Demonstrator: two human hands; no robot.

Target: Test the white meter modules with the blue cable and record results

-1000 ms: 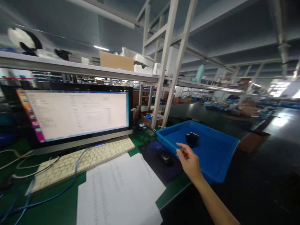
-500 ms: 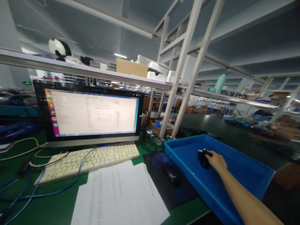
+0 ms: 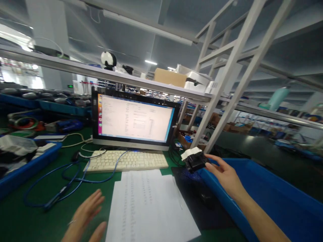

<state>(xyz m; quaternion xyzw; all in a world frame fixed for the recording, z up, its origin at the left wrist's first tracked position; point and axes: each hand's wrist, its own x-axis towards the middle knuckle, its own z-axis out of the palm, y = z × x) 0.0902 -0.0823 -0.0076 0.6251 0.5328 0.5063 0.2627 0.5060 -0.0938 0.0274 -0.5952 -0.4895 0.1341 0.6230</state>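
Observation:
My right hand grips a small black device with a white label, held in the air above the left edge of a blue tray. My left hand hovers low over the green mat, palm up, fingers spread and holding nothing, just left of the printed sheets. A black mouse lies on a dark pad below the device.
A lit monitor and a cream keyboard stand ahead, with blue cables looping over the mat. Another blue tray with parts sits at the left. White shelf struts rise behind the monitor.
My right hand reached into the blue tray, took the black device and lifted it out to the left. My left hand has come into view. The view turned left.

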